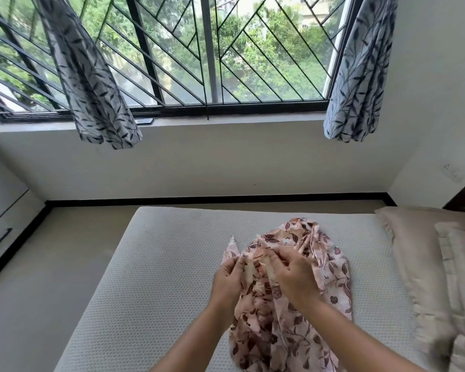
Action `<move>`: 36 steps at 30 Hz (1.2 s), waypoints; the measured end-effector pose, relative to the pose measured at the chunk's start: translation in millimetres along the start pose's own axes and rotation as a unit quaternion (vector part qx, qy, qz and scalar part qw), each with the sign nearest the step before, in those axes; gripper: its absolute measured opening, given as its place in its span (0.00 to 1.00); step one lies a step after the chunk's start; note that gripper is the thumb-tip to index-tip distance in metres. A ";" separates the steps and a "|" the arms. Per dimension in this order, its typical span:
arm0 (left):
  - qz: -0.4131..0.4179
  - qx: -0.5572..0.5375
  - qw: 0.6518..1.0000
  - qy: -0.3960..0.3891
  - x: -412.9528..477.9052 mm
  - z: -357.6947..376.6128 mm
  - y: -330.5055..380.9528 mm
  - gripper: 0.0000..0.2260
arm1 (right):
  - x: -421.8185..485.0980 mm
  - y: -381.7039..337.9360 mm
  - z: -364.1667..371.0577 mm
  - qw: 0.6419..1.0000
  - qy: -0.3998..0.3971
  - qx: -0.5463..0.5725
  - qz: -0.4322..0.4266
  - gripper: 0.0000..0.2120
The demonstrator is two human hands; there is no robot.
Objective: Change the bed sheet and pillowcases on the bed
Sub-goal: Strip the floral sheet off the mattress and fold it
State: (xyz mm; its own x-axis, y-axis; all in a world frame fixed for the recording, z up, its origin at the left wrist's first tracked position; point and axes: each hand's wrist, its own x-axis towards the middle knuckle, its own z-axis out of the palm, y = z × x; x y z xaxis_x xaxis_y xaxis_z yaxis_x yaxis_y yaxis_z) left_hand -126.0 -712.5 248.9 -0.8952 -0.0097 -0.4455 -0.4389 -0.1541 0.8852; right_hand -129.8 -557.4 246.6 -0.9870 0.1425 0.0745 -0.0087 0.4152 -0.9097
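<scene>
Bare mattress [172, 264] at lower centre; our left hand [227, 277] and right hand [293, 275] pinch the floral sheet [306, 253], fingers clamped, seeking an edge to unfold

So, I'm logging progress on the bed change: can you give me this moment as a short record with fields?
mattress: bare white mattress, no sheet spread on it
sheet: pink floral sheet, bunched in a heap on the mattress
left hand: left hand pinching an edge of the floral sheet
right hand: right hand gripping the same bunch beside it
pillows: two beige pillows at the right end of the bed
stage: sheet gathered in the hands, not yet laid flat
</scene>
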 end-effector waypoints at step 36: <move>0.064 0.058 0.993 -0.077 -20.9 39.4 8.8 0.09 | -72.9 -6.0 -4.0 0.988 0.058 -0.132 0.052 0.28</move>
State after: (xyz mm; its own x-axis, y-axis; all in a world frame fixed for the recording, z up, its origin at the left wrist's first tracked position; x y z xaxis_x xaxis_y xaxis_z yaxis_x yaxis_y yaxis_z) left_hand -114.2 -674.8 271.3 -0.9414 0.1317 -0.3106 -0.3189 -0.0464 0.9467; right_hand -57.2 -566.7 248.3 -0.9550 0.2929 0.0474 0.1486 0.6104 -0.7781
